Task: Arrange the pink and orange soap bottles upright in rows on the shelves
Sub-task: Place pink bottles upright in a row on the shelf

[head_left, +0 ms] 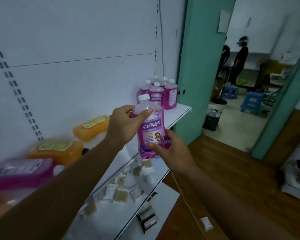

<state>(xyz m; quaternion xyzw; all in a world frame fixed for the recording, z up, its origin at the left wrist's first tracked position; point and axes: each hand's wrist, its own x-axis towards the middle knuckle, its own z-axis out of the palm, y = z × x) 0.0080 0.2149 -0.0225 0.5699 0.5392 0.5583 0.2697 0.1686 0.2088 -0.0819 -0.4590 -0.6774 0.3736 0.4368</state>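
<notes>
I have a pink soap bottle (150, 129) upright in both hands, held in the air just in front of the upper shelf (179, 113). My left hand (126, 125) is curled round its shoulder, thumb pressed just under the white cap (143, 98), and my right hand (170, 148) pinches it low down, thumb on the bottom of the purple label with the fingers behind. The label faces me

At the far right end of that shelf I see a cluster of pink bottles (160, 93) already standing upright with white caps, close together in two short rows, hard against the white back panel (76, 49). Further left on the same shelf, bottles lie on their sides: an orange bottle (91, 127) nearest my left wrist, another orange bottle (56, 150) to its left, and a pink bottle on its side (22, 172) at the near left, blurred. More orange shows at the bottom left corner, too smeared for me to tell what it is

Below, the lower shelf (151, 193) carries small packets of cotton swabs (119, 194) scattered about. On the right is a green door frame (196, 66), wooden floor (232, 170), and beyond it blue stools (252, 102) and a person standing (239, 59) in the far room
</notes>
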